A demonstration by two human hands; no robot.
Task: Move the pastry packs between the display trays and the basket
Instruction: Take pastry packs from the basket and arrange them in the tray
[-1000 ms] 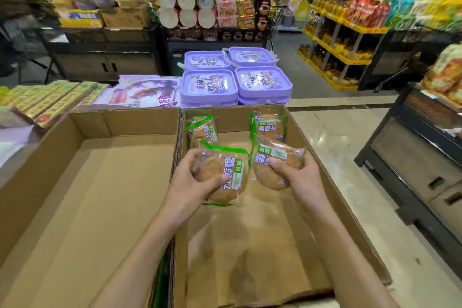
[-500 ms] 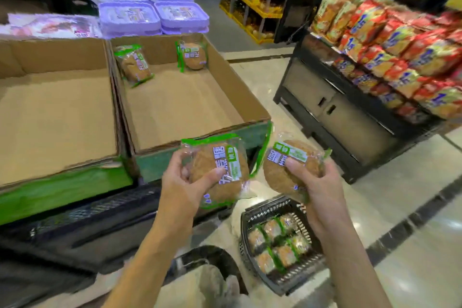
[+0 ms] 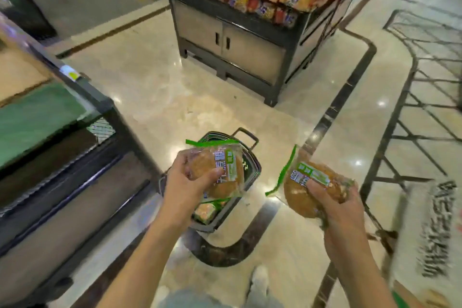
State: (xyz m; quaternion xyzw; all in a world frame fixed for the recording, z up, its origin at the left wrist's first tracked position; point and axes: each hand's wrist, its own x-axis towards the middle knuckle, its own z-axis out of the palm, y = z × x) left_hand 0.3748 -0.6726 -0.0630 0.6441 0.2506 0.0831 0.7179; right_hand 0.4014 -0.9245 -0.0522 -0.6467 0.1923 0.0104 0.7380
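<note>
The display trays, which filled the view a second ago, are no longer seen; only a blurred corner of the dark display stand point(image 3: 75, 132) is left, well off to the left of the fingers. The view has been swung down to the polished floor point(image 3: 150, 77), and the dark wire basket point(image 3: 232, 202) is now found directly beneath the left hand point(image 3: 185, 185). From this it is judged that two packs have been taken from a tray and are about to be lowered into the basket.

A snack-laden shelf unit point(image 3: 250, 40) is seen far ahead of both hands.

The left pastry pack point(image 3: 220, 170) is held over the basket, gripped from its left side with the thumb curled across its front. The right pastry pack point(image 3: 310, 187) is held to the right of the basket, over bare floor, pinched by the right hand point(image 3: 342, 210) with the thumb pressed on its label. Both forearms are stretched forward and downward. Packs already in the basket point(image 3: 205, 211) are glimpsed just below the left fingers, though their number cannot be told.
</note>
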